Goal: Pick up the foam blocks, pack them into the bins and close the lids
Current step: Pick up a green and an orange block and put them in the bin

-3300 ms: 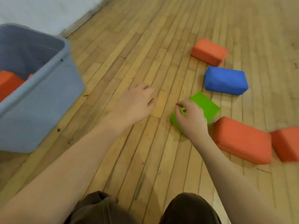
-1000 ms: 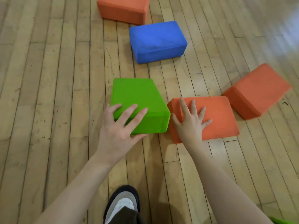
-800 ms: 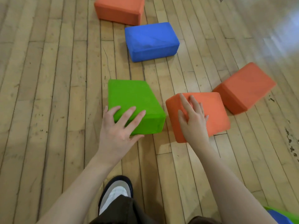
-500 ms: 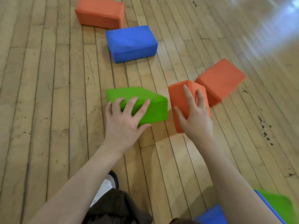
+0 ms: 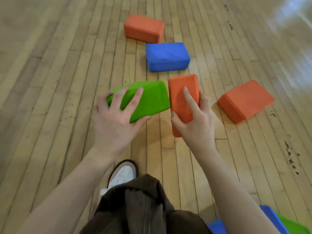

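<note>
Pale wooden floorboards (image 5: 50, 98) run away from the camera, scuffed with dark marks on the right and glazed by a bright reflection at the top right corner.

Near the middle, the left hand (image 5: 116, 119) holds a green foam block (image 5: 152, 98) tilted up off the floor; its fingers are spread over the near face and the thumb is hooked under the lower right corner, so that grip is wide and wrapped on the block. Just beside it, the right hand (image 5: 195, 122) holds an orange foam block (image 5: 182, 97) standing on end, one narrow face turned to the camera. The thumb presses the left edge, the forefinger lies straight up the front face, and the other fingers curl round the right side; this grip is clamped on the block. The green and orange blocks nearly touch along their facing edges, though contact cannot be judged.

Beyond them a blue foam block (image 5: 167, 56) lies flat on the floor, and farther still a second orange block (image 5: 143, 27) lies flat, close to the blue one's far left corner. To the right, well apart from the hands, a third orange block (image 5: 246, 100) rests on the floor at an angle.

At the bottom edge sit a dark brown trouser leg (image 5: 143, 205) and a white-toed shoe (image 5: 123, 174). Blue and green shapes (image 5: 276, 222) poke in at the lower right corner, too cropped to identify.
</note>
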Action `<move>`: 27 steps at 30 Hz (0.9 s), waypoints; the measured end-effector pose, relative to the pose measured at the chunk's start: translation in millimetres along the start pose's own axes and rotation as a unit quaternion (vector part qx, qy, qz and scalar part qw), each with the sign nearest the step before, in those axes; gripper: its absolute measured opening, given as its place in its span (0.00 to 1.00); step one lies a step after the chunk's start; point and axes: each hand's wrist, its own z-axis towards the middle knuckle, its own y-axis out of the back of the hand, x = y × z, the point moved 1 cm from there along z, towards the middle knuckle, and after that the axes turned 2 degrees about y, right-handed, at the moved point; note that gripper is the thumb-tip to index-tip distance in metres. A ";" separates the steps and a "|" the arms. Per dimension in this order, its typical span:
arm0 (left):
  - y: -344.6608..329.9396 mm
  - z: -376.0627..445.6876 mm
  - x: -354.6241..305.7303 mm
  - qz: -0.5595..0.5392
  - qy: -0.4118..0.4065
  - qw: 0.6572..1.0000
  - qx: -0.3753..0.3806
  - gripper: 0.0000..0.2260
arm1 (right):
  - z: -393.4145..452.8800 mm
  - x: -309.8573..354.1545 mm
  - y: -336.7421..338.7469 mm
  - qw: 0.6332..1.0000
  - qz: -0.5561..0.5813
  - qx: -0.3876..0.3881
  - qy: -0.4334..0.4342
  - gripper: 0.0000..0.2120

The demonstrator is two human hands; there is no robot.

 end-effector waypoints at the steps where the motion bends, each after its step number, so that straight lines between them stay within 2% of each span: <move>1: 17.3 -4.3 12.5 0.011 0.011 1.000 -0.006 0.28 | -0.6 18.9 -2.7 1.000 0.024 -0.001 0.011 0.32; 6: 104.0 -26.6 75.7 0.077 0.083 0.993 -0.047 0.27 | 2.5 120.2 -21.9 0.989 0.125 0.040 0.068 0.33; 12: 184.8 -42.4 149.5 0.151 0.149 0.970 -0.121 0.27 | 16.6 234.7 -54.4 0.969 0.203 0.078 0.115 0.33; 15: 222.4 -62.5 190.4 0.181 0.171 0.959 -0.138 0.26 | 12.1 290.8 -73.1 0.954 0.223 0.111 0.167 0.33; 22: 306.0 -119.6 303.9 0.273 0.268 0.906 -0.183 0.26 | -0.5 447.8 -137.2 0.886 0.330 0.168 0.279 0.33; 27: 321.1 -174.1 381.6 0.322 0.313 0.880 -0.153 0.25 | -17.5 530.7 -204.3 0.837 0.356 0.201 0.364 0.32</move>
